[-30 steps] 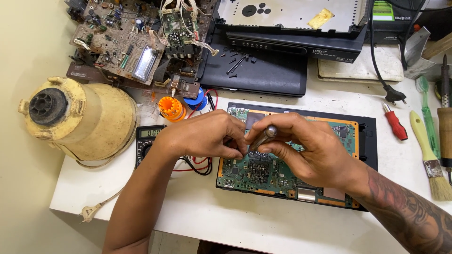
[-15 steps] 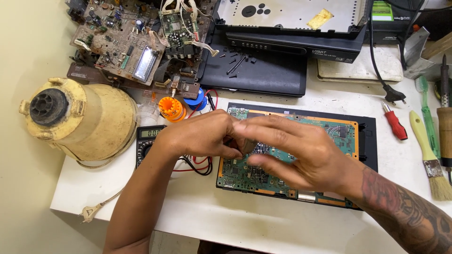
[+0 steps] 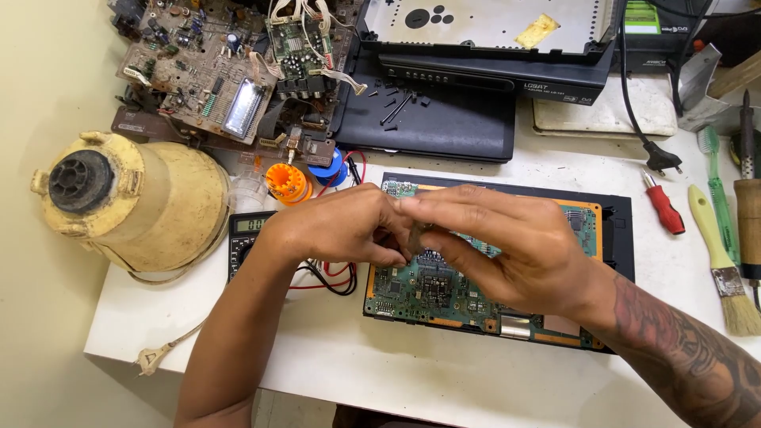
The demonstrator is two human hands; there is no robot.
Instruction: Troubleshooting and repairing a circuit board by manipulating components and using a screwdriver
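1. Above the middle of the white table, the left hand and the right hand meet over a green circuit board. The board lies flat in a black tray, with its long axis running left to right across the table.
2. Between the fingertips of both hands there is a small dark part. Both hands pinch it, fingers bent and closed around it. It is too small and too covered to tell what it is or which way it points.
3. To the left stands a yellowed plastic motor housing, lying on its side with its dark round end toward the left edge.
4. Near the left wrist lies a multimeter, half hidden by the forearm, with red and black leads beside it. Just behind are an orange spool and a blue spool.
5. At the back lie older circuit boards and a black disc player, opened, with loose screws on a black cover.
6. On the right side lie a red screwdriver, a brush and a green toothbrush. A wooden handle is cut off by the edge.
7. The hands hide the middle of the board.
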